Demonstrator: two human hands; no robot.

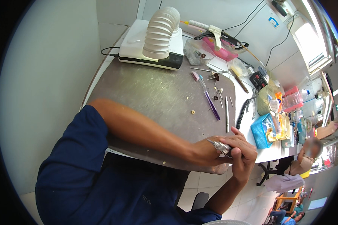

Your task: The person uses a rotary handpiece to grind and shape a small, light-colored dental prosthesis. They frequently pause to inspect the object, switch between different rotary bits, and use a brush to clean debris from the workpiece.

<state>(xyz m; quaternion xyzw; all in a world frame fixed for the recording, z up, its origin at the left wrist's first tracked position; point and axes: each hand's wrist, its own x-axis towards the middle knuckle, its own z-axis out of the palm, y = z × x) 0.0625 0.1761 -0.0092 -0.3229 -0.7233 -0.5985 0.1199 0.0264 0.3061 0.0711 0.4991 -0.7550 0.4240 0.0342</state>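
My right hand [244,153] is closed round a silver rotary handpiece [224,149], its narrow tip pointing left. My left forearm reaches across the bench mat, and my left hand [206,150] lies right up against the handpiece and the right hand. Most of the left fingers are hidden there, so their grip does not show. A black coiled cord [245,108] runs down toward both hands. On the grey mat [146,93] sit a small yellowish tooth-like piece [193,112] and a smaller crumb [187,98]. Another bit [164,162] rests by the front edge.
A white box with a ribbed hose [161,33] stands at the back. Right of it lie a purple toothbrush [210,99], a metal hand tool [227,114] and several small burs. A blue basket [261,131] borders the right side. A person [302,161] sits farther off.
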